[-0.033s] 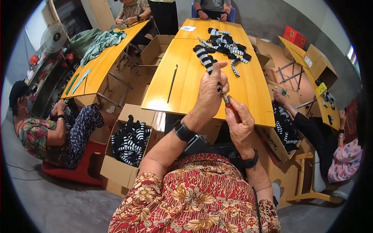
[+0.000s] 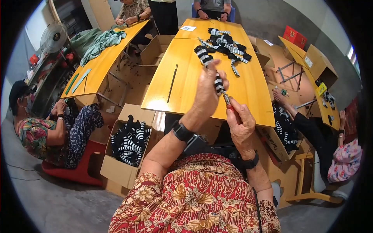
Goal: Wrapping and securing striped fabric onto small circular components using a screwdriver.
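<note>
Over the near edge of the table, my left hand (image 2: 208, 87) is closed around a striped black-and-white knitted tube (image 2: 204, 56). The tube's upper end sticks out past the thumb toward the far side, and its lower end shows beside the fingers, which are slightly blurred. My right hand (image 2: 241, 122) grips the red handle of a tool (image 2: 229, 104) with a thin metal shaft. That shaft points up and left and meets the tube's lower end; its tip is hidden. Ahead lies a heap of striped knitted pieces (image 2: 225, 44) on the table.
The yellow table (image 2: 159, 87) carries a dark thin stick (image 2: 172, 83). Cardboard boxes of striped knits stand left (image 2: 112, 165) and right (image 2: 289, 153). A person (image 2: 42, 132) sits at left, another (image 2: 342, 159) at right; others are at the far side. A fan (image 2: 53, 37) stands back left.
My left hand has shifted slightly left and its grip looks looser. More of the striped tube's lower end shows beside the fingers. My right hand with the tool has barely moved.
</note>
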The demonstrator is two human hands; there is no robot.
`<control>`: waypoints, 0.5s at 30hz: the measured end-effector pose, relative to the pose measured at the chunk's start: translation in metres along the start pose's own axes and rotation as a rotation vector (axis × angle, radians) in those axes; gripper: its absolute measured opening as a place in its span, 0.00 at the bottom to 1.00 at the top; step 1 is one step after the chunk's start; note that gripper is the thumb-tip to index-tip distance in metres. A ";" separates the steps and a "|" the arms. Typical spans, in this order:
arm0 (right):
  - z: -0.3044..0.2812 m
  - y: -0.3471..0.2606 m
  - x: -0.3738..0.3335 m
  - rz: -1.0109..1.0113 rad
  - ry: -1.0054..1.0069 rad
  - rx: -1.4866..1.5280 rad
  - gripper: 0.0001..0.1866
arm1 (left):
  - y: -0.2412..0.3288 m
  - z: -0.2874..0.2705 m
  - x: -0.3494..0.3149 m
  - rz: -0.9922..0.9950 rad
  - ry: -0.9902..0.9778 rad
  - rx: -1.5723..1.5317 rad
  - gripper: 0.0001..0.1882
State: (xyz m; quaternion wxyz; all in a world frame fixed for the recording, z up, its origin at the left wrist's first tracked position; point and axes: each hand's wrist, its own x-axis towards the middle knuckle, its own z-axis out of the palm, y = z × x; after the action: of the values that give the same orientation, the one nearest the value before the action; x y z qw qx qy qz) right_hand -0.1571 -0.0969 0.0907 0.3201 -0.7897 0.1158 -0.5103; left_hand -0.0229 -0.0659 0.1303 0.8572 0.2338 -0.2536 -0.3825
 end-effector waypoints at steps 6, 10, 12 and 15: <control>-0.007 -0.005 -0.018 -0.039 -0.057 -0.079 0.21 | 0.024 -0.034 0.031 0.090 0.021 -0.077 0.20; -0.005 0.002 -0.025 -0.068 -0.091 -0.053 0.21 | 0.025 -0.047 0.033 0.049 -0.004 -0.216 0.19; -0.004 0.007 -0.024 -0.050 -0.082 -0.036 0.20 | 0.017 -0.043 0.032 0.058 0.034 -0.249 0.21; -0.004 0.010 -0.022 -0.006 -0.053 -0.009 0.19 | 0.004 -0.038 0.030 0.053 0.061 -0.212 0.21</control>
State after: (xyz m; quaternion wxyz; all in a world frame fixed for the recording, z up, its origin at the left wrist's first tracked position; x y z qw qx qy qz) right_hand -0.1687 -0.0953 0.0695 0.3180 -0.8047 0.1072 -0.4897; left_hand 0.0201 -0.0790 0.1109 0.8943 0.1466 -0.1915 -0.3770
